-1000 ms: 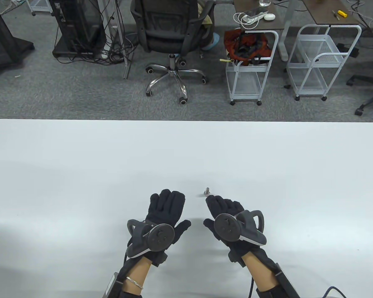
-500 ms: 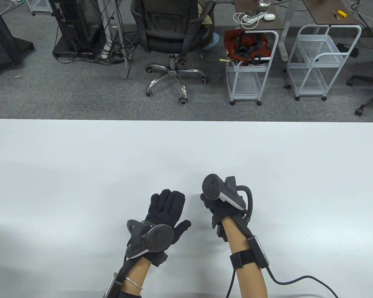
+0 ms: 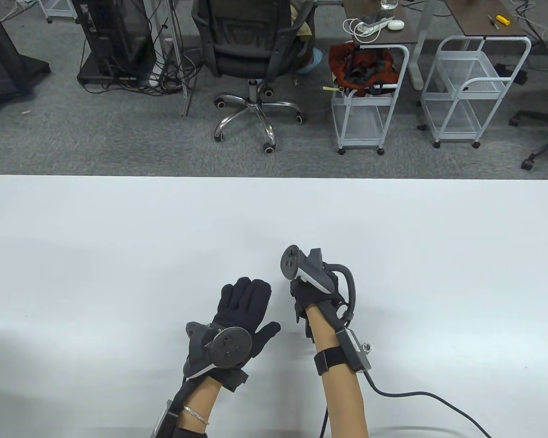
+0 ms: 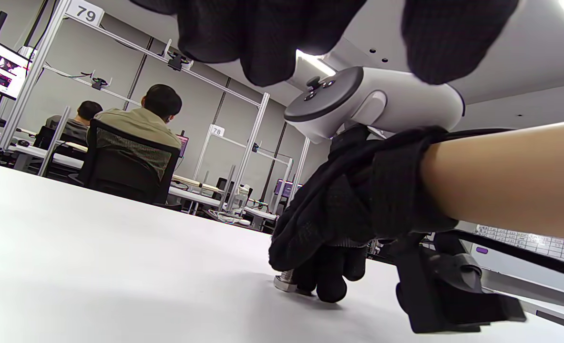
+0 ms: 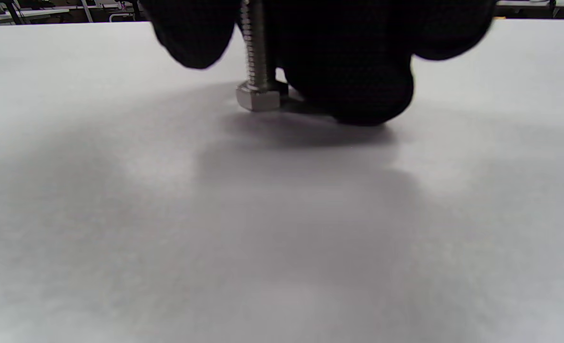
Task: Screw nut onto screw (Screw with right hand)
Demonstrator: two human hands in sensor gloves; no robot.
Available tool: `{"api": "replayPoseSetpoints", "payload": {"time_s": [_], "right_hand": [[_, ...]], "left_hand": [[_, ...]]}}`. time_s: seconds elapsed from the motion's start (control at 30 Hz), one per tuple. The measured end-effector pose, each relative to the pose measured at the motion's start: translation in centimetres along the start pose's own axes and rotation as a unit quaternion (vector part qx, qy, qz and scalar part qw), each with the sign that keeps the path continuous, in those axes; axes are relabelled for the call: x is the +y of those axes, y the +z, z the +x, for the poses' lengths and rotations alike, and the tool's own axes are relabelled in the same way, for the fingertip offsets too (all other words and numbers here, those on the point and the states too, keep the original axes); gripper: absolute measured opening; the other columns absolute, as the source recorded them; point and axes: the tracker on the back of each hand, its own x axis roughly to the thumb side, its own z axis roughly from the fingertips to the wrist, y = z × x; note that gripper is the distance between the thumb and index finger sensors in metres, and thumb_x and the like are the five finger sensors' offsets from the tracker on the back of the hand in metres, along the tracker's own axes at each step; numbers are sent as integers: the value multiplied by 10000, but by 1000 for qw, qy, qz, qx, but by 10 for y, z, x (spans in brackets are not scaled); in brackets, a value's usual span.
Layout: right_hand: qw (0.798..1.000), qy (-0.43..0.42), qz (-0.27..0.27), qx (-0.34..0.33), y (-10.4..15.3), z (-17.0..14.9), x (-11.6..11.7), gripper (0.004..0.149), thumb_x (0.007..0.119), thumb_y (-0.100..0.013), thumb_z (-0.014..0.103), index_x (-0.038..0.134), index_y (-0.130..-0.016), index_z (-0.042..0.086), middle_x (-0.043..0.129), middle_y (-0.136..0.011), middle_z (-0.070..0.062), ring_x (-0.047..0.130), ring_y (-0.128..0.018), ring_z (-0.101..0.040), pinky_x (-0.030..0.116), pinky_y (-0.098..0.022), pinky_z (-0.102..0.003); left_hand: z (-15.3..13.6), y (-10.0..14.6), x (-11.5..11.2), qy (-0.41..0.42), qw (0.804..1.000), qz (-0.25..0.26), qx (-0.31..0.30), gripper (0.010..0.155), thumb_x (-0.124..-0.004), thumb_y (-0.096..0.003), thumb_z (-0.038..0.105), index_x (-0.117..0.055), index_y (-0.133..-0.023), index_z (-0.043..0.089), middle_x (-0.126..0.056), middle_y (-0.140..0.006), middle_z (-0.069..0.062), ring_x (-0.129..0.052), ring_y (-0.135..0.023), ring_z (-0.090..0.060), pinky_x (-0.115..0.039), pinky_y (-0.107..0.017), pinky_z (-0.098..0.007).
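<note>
In the table view, the left hand is laid flat on the white bench, fingers spread and nothing held, while the right hand is arched downward just beside it; a small metal nut is seen on the bench beside the right forearm (untouched). In the left wrist view, the right hand's fingers are closed down around a screw whose hex head rests on the bench. In the right wrist view, the screw is shown upright, head down, silver and threaded, its shaft pinched between the fingers. It is judged rigid, light and rather slippery; it is best taken by the shaft, leaving the tip free for the nut.
</note>
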Motion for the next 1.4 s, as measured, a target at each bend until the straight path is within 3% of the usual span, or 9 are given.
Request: {"api": "replayPoseSetpoints", "payload": {"time_s": [0.17,0.4,0.63,0.83,1.13,1.4], "right_hand": [[1000,0,-23,2,1,-1,0,449,773,-530,262,774,-909,21,927,-749,-205,997,-580,-323,744,-483,-524],[995,-88,-46,-31,18,-20,-15,454,772,-525,273,782,-893,8,950,-715,-193,1021,-545,-291,772,-454,-501],[972,-174,-109,-114,64,-32,-38,461,764,-527,277,773,-886,-12,951,-696,-191,1028,-517,-278,784,-436,-488],[938,-255,-141,-187,111,-38,-44,464,758,-530,280,766,-881,-25,953,-685,-190,1030,-507,-269,789,-428,-481],[895,-356,-125,-238,142,-45,-31,461,733,-545,265,744,-886,-44,943,-689,-203,1025,-509,-276,785,-426,-483],[881,-390,-99,-249,142,-56,-20,466,726,-549,273,739,-886,-48,943,-685,-203,1027,-503,-275,786,-423,-484]], "left_hand": [[1,0,0,3,1000,2,-2,767,-692,-492,577,-535,-1118,163,-713,-1163,-119,-652,-1051,-428,-441,-790,-579],[2,0,-1,24,1000,8,1,792,-715,-479,587,-541,-1112,145,-748,-1140,-118,-693,-1033,-419,-473,-784,-576],[8,-1,-7,59,998,9,9,751,-737,-477,561,-598,-1081,136,-818,-1082,-105,-821,-960,-371,-574,-750,-570],[15,-3,-14,104,994,8,24,729,-747,-481,545,-622,-1060,119,-860,-1035,-100,-901,-888,-336,-661,-708,-544],[18,-2,-18,135,990,6,44,613,-747,-496,508,-766,-934,81,-1036,-799,-35,-1074,-634,-188,-849,-545,-401],[24,-3,-16,124,992,16,26,532,-771,-483,500,-863,-837,114,-1094,-675,12,-1107,-526,-134,-887,-480,-349]]}}
